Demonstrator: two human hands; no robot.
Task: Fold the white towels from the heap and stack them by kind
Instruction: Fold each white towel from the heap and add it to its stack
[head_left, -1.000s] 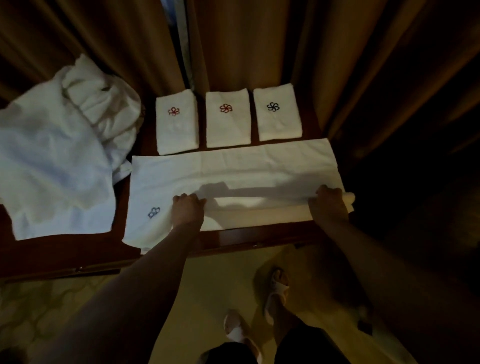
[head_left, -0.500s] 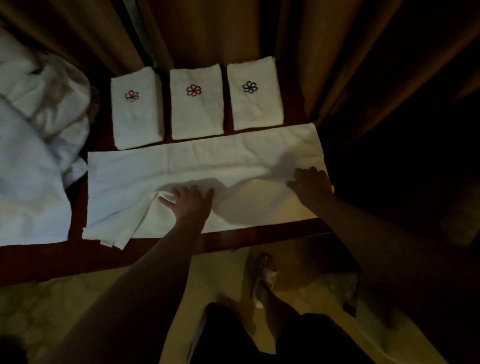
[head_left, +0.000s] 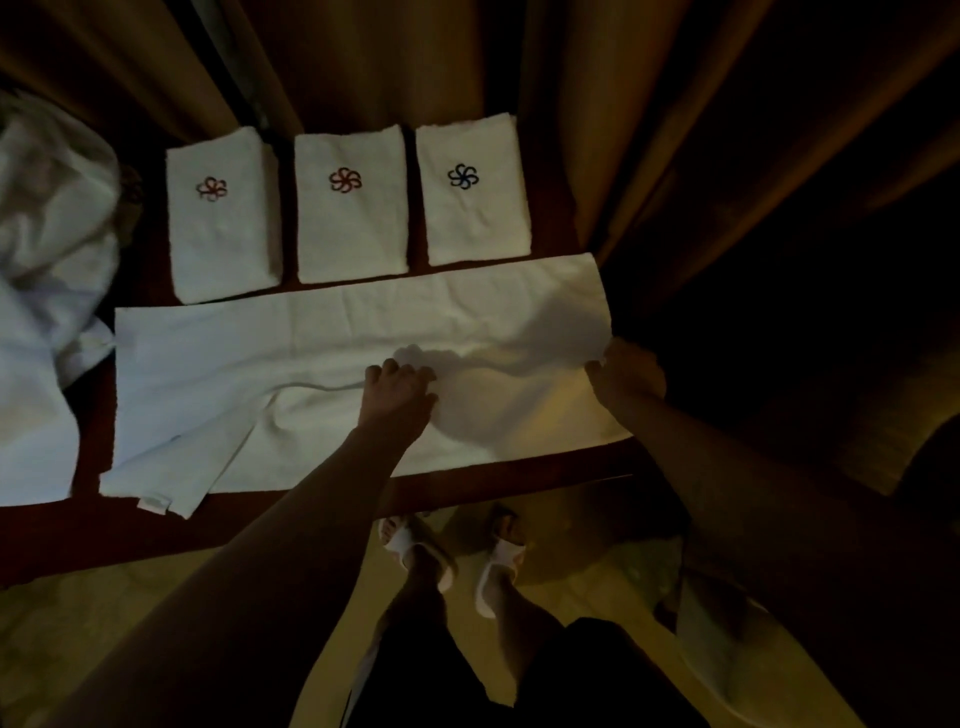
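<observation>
Across the front of the dark wooden surface (head_left: 130, 525) a long white towel (head_left: 291, 353) lies spread lengthwise, its near left corner doubled over into a loose flap close to the surface's edge. The left hand (head_left: 397, 387) sits near the towel's middle with its fingers curled into the cloth, its grip bunching a raised fold that runs off to the left. The right hand (head_left: 626, 371) is at the towel's right end, its grip closed on the edge there and lifting that corner a little, so that a shadow falls across the cloth between the two hands. Behind the long towel three folded towels stand in a row, just apart from one another: the left one (head_left: 223, 244) and the middle one (head_left: 350, 228) each show a reddish flower emblem, the right one (head_left: 470, 218) a blue one. The heap (head_left: 47, 291) of unfolded white towels lies at the left end of the surface, blurred. Brown curtains (head_left: 597, 104) hang behind. Below the surface's edge the person's feet in white slippers (head_left: 498, 561) stand on a pale patterned floor.
</observation>
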